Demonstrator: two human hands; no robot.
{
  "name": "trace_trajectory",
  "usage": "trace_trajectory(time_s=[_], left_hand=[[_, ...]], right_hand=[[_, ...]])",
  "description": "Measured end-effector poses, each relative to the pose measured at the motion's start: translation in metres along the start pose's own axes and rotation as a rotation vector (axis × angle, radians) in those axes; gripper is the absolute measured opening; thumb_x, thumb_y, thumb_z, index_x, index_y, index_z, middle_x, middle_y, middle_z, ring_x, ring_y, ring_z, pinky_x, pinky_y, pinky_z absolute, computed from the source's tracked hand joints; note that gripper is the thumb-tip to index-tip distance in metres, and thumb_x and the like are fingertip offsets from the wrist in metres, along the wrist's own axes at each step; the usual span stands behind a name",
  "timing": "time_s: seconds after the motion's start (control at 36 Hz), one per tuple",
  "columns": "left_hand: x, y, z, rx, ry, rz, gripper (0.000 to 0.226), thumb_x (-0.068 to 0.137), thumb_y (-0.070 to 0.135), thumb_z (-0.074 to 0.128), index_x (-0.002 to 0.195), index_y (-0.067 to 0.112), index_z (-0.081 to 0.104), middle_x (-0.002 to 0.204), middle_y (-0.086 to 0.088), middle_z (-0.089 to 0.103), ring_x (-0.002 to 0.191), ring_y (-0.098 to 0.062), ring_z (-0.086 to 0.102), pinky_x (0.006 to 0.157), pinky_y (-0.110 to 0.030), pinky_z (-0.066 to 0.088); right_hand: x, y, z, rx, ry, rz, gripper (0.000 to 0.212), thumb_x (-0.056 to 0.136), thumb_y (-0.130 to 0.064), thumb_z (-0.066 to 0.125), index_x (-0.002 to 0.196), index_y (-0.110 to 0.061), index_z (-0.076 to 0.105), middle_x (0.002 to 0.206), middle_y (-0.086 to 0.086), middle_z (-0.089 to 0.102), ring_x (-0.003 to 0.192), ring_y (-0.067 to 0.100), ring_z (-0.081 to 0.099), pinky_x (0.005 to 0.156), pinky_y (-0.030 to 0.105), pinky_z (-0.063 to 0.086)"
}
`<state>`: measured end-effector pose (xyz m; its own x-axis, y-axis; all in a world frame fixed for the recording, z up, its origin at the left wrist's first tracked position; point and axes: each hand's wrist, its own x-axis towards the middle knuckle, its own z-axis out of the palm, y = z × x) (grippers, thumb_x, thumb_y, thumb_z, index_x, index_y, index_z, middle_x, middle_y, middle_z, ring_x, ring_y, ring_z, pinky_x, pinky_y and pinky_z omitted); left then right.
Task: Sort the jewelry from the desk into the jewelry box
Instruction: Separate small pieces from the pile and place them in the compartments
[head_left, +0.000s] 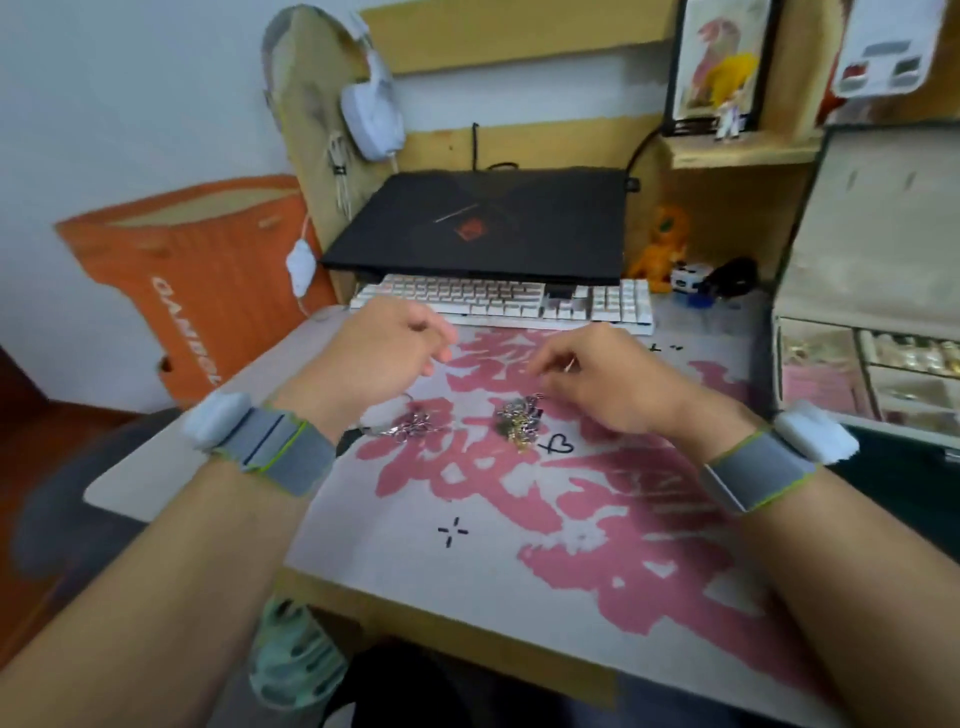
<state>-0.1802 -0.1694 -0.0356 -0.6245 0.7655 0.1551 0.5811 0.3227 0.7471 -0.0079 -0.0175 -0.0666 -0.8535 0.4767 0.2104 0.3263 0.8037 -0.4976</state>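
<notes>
A pink-printed mat covers the tabletop (519, 545). The open jewelry box (862, 364) stands at its right edge. The left hand (374, 353) hovers relaxed; the right hand (597, 379) pinches something thin above two jewelry heaps (519, 423).

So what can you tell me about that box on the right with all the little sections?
The jewelry box stands open at the right edge of the desk mat, partly cut off by the picture's edge. Its lid stands upright, lined with pale beige fabric. Below, the tray is split into several compartments. The back ones hold small gold-looking pieces, too blurry to name. One nearer section looks pinkish. The outside edge looks dark. Neither hand touches it.
</notes>
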Motion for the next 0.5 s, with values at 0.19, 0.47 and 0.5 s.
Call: trace_trajectory(time_s=[0.19, 0.47, 0.5], left_hand=[[0.003, -0.055, 0.024, -0.038, 0.213, 0.016, 0.025, 0.102, 0.013, 0.054, 0.096, 0.027, 0.074, 0.088, 0.011, 0.073, 0.071, -0.007, 0.062, 0.07, -0.025, 0.047], [0.009, -0.067, -0.014, 0.0, 0.161, -0.053, 0.032, 0.099, 0.006, 0.05, 0.095, 0.024, 0.076, 0.09, 0.008, 0.074, 0.081, -0.009, 0.065, 0.067, -0.019, 0.045], [0.009, -0.065, -0.016, 0.024, 0.105, -0.053, 0.031, 0.1, 0.005, 0.05, 0.097, 0.022, 0.077, 0.092, 0.006, 0.074, 0.081, -0.009, 0.065, 0.067, -0.018, 0.045]], right_hand=[[0.002, 0.017, 0.017, -0.007, -0.019, 0.094, 0.014, 0.095, -0.013, 0.067, 0.098, -0.024, 0.076, 0.088, -0.012, 0.07, 0.072, 0.001, 0.061, 0.059, 0.007, 0.042], [0.007, 0.024, 0.021, 0.077, 0.023, 0.214, 0.019, 0.1, -0.011, 0.059, 0.1, -0.022, 0.074, 0.077, -0.001, 0.07, 0.05, 0.009, 0.064, 0.048, 0.018, 0.045], [0.008, 0.023, 0.022, 0.093, 0.025, 0.216, 0.019, 0.1, -0.01, 0.059, 0.099, -0.021, 0.074, 0.075, 0.0, 0.07, 0.047, 0.01, 0.064, 0.045, 0.018, 0.044]])
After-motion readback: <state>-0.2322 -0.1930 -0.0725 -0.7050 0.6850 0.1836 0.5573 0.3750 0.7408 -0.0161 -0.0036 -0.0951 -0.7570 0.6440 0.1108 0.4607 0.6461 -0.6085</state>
